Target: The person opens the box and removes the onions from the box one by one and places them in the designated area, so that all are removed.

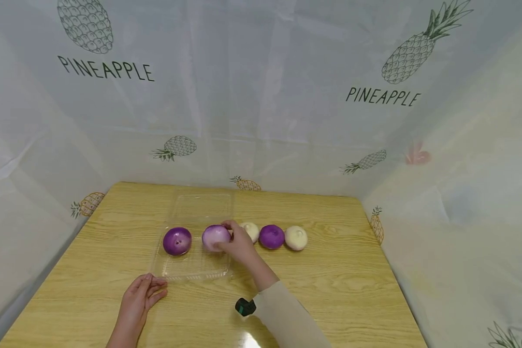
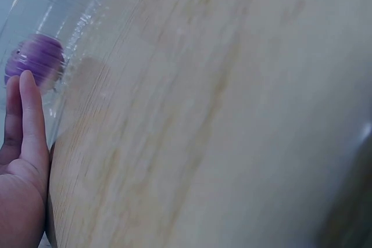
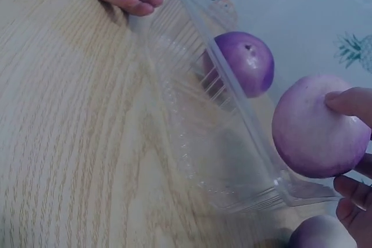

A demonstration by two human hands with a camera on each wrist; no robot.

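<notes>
My right hand (image 1: 239,244) grips a pale purple onion (image 3: 319,126), thumb on its face and fingers at its edge. In the head view it is over the right half of a clear plastic container (image 1: 195,268). A darker purple onion (image 1: 177,241) sits in the container's left half. My left hand (image 1: 137,297) is at the container's front left corner, fingertips right at the rim. In the left wrist view, two of its fingers (image 2: 33,114) extend nearly straight.
To the right of the container stand a white onion (image 1: 250,232), partly behind my right hand, a purple onion (image 1: 271,237) and another white onion (image 1: 296,238) in a row. The container's clear lid (image 1: 204,205) lies folded back. A pineapple-print sheet (image 1: 261,96) hangs behind the wooden table (image 1: 330,290).
</notes>
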